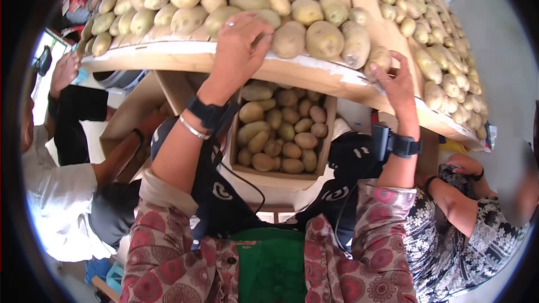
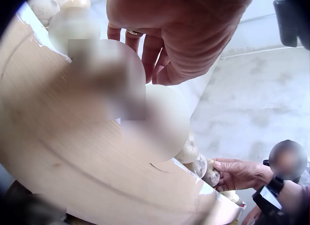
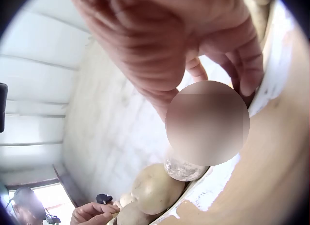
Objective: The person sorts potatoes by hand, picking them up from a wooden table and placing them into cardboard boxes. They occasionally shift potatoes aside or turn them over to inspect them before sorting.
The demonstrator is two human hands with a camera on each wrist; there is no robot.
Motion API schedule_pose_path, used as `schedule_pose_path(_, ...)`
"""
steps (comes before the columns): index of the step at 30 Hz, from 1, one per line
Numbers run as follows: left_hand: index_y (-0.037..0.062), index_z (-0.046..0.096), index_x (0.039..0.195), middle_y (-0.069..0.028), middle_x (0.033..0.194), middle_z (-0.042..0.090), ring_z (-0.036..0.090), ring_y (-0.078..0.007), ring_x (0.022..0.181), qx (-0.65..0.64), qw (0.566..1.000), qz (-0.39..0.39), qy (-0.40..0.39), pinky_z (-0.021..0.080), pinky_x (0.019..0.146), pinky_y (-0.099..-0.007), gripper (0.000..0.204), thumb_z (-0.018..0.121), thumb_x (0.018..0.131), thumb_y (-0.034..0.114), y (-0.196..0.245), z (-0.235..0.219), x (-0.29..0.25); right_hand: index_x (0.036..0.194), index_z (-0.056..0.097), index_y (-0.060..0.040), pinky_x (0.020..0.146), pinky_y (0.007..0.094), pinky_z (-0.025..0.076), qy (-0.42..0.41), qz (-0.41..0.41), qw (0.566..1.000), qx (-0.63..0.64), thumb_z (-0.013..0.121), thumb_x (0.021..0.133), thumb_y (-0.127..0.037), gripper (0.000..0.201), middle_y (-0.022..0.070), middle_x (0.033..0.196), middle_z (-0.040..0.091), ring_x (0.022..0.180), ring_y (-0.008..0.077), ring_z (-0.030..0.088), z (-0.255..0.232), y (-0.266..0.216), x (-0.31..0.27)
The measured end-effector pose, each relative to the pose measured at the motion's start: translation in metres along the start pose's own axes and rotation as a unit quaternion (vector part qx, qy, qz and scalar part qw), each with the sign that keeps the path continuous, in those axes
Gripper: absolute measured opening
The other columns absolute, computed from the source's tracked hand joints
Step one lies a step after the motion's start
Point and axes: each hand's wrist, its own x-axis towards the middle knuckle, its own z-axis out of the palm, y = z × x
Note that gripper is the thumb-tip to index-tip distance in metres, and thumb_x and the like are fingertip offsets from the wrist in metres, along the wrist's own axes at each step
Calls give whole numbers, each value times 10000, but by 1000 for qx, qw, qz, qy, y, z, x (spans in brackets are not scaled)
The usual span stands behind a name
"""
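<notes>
Rows of potatoes lie along the curved wooden tabletop. My left hand is over the front row, left of centre, its fingers loosely bent beside the potatoes; the left wrist view shows this hand with its fingers pointing down and nothing visible gripped. To the right, my right hand holds a potato at the table edge between thumb and fingers. That potato also shows in the left wrist view. A blurred disc covers part of the right wrist view, below my right hand.
Below the tabletop, a box holds many potatoes. More potatoes cover the tabletop's right side. One person in a white shirt sits at the left, another in a patterned garment at the right. A cable hangs below my left wrist.
</notes>
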Motion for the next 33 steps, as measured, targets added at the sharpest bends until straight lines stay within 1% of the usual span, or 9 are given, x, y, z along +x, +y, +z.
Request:
schedule_pose_path(7, 49, 621, 931, -130, 943, 646, 568, -346, 1061, 16, 1000, -11, 24, 442, 890, -406, 144, 644, 789, 49, -1, -2, 1, 1149, 560, -45, 754, 295, 481, 195, -106, 975, 31, 723, 821, -286, 439, 90, 895, 640, 838, 156, 591, 3, -21, -17)
schedule_pose_path(10, 48, 621, 930, -134, 955, 649, 571, -344, 1057, 10, 999, 6, 43, 449, 884, -404, 147, 649, 785, 50, -4, -4, 0, 852, 613, -52, 709, 222, 449, 1, -163, 951, 263, 594, 894, -31, 50, -15, 838, 596, 784, 57, 533, 32, -44, -37)
schedule_pose_path(13, 48, 623, 930, -138, 960, 649, 573, -344, 1051, 8, 999, 11, 51, 450, 883, -402, 147, 645, 785, 43, -6, -4, -2, 867, 617, -76, 660, 237, 465, -246, -153, 943, 165, 637, 847, -72, 28, 23, 793, 610, 735, 97, 568, 90, -69, -71)
schedule_pose_path(18, 36, 620, 925, -133, 954, 647, 574, -339, 1063, 16, 998, 1, 57, 443, 895, -392, 141, 631, 785, 22, -4, -12, 0, 884, 573, -85, 662, 388, 477, -210, -486, 847, 45, 597, 728, -82, 158, 119, 865, 557, 765, 304, 578, 211, -13, -132)
schedule_pose_path(19, 33, 619, 924, -130, 951, 646, 573, -339, 1070, -5, 999, -15, 43, 437, 903, -391, 140, 625, 785, 15, -5, -15, 0, 851, 569, -100, 671, 393, 463, -286, -458, 833, -119, 571, 727, -114, 125, 94, 813, 539, 816, 267, 579, 225, -9, -142)
schedule_pose_path(23, 29, 618, 912, -119, 946, 647, 568, -339, 1089, -20, 999, -25, 32, 422, 919, -394, 130, 617, 785, 2, 2, -27, -1, 829, 608, -100, 704, 417, 421, -202, -459, 826, -257, 560, 755, -169, 112, 60, 861, 577, 810, 223, 612, 236, -3, -170)
schedule_pose_path(26, 31, 622, 899, -103, 950, 651, 551, -338, 1117, -5, 998, -52, 38, 401, 941, -398, 118, 618, 787, -4, 0, -37, -2, 816, 643, -115, 700, 424, 401, -275, -352, 858, -252, 559, 760, -173, 117, 60, 831, 619, 752, 225, 622, 253, -1, -167)
schedule_pose_path(30, 32, 620, 900, -106, 956, 650, 545, -342, 1124, -8, 997, -62, 43, 396, 947, -400, 113, 616, 793, -3, -3, -44, -4, 760, 668, -132, 674, 431, 404, -282, -387, 827, -293, 574, 737, -179, 108, 60, 761, 650, 749, 230, 632, 248, -9, -158)
schedule_pose_path(33, 33, 617, 903, -109, 964, 648, 542, -344, 1127, -7, 997, -65, 40, 396, 948, -401, 108, 613, 800, 0, -4, -47, -4, 948, 617, -64, 745, 420, 451, -410, -299, 803, -313, 656, 695, -298, 347, 154, 830, 655, 823, 310, 630, 256, -15, -155)
